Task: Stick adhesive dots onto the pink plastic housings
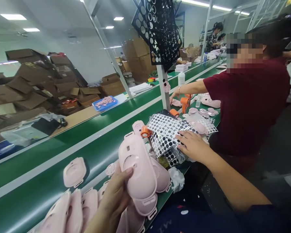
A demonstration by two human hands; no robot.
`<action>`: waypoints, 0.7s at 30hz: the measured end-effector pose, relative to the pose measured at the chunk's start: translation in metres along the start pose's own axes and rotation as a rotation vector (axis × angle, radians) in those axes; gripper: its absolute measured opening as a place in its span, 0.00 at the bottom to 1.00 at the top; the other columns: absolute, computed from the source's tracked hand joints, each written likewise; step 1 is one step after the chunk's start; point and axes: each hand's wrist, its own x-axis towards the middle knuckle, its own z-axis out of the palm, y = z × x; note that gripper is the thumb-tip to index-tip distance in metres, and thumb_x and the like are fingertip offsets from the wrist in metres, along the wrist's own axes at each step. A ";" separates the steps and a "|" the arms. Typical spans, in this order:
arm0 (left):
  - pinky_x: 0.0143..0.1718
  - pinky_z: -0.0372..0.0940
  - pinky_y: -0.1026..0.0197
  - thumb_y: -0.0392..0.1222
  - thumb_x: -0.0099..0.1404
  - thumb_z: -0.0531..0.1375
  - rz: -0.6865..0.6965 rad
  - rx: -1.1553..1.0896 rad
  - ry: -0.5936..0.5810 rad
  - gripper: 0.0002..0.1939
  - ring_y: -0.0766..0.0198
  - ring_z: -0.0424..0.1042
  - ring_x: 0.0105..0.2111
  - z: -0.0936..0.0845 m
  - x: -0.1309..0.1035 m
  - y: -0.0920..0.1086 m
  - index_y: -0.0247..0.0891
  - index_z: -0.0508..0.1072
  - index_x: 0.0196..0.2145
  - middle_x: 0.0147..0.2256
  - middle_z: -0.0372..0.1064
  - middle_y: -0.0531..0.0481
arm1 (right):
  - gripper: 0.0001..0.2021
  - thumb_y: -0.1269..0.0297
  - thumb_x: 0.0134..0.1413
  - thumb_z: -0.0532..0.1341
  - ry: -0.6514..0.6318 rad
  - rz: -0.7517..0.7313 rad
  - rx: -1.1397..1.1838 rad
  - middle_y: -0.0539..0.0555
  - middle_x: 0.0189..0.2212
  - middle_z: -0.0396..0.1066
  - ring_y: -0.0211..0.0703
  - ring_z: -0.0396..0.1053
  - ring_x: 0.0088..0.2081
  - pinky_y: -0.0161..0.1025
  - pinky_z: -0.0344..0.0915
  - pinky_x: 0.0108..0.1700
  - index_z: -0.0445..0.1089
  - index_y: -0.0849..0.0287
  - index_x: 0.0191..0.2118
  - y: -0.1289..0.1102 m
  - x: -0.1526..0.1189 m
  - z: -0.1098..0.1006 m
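Note:
My left hand (116, 192) holds a pale pink plastic shell (138, 165), elongated and rounded, with a small square slot, a round recess and slotted tabs at its ends. My thumb lies on its face and my fingers are behind it. My right hand (195, 147) has its fingers spread over white sheets of round black stickers (166, 127), touching the pile at its right side. Whether a fingertip has a sticker on it is too small to tell. More pink shells (160, 174) lie beneath and behind the held one.
A row of pink shells (74, 210) stands at lower left; another pink piece (74, 172) lies on the green belt (50, 165). An orange tape roll (145, 131) sits by the sheets. A metal post (163, 87) rises behind them. A co-worker in a red shirt (247, 103) reaches across at right.

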 end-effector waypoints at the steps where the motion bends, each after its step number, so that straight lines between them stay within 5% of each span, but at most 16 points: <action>1: 0.36 0.77 0.57 0.40 0.40 0.76 0.006 -0.001 -0.010 0.38 0.58 0.77 0.29 0.005 0.001 0.001 0.40 0.75 0.51 0.33 0.78 0.52 | 0.24 0.57 0.68 0.55 0.001 -0.001 -0.031 0.60 0.68 0.61 0.63 0.61 0.66 0.62 0.64 0.62 0.65 0.54 0.67 -0.010 0.002 -0.003; 5: 0.33 0.74 0.60 0.42 0.37 0.76 -0.009 -0.008 -0.042 0.44 0.56 0.77 0.31 0.009 0.006 -0.002 0.39 0.72 0.55 0.34 0.78 0.49 | 0.23 0.59 0.66 0.58 0.024 -0.102 -0.078 0.65 0.61 0.68 0.62 0.69 0.58 0.57 0.69 0.56 0.70 0.57 0.63 -0.017 0.007 -0.007; 11: 0.36 0.73 0.59 0.43 0.45 0.75 -0.123 0.074 -0.232 0.43 0.54 0.78 0.35 -0.002 0.006 -0.020 0.37 0.69 0.60 0.41 0.79 0.43 | 0.15 0.68 0.61 0.61 0.187 -0.373 0.131 0.57 0.51 0.75 0.53 0.71 0.53 0.55 0.68 0.57 0.78 0.51 0.51 0.028 0.021 0.025; 17: 0.56 0.68 0.48 0.33 0.39 0.76 0.143 0.376 -0.472 0.33 0.40 0.72 0.55 0.022 0.043 -0.007 0.41 0.81 0.46 0.49 0.78 0.42 | 0.10 0.69 0.62 0.61 0.126 -0.370 0.210 0.59 0.47 0.75 0.51 0.70 0.48 0.52 0.65 0.53 0.80 0.56 0.44 0.024 0.025 0.015; 21: 0.60 0.66 0.47 0.28 0.34 0.76 0.105 0.378 -0.487 0.31 0.36 0.69 0.58 0.040 0.072 -0.010 0.42 0.83 0.40 0.47 0.78 0.40 | 0.07 0.68 0.62 0.63 0.078 -0.309 0.135 0.57 0.42 0.77 0.46 0.70 0.42 0.44 0.64 0.48 0.79 0.56 0.39 0.012 0.023 0.001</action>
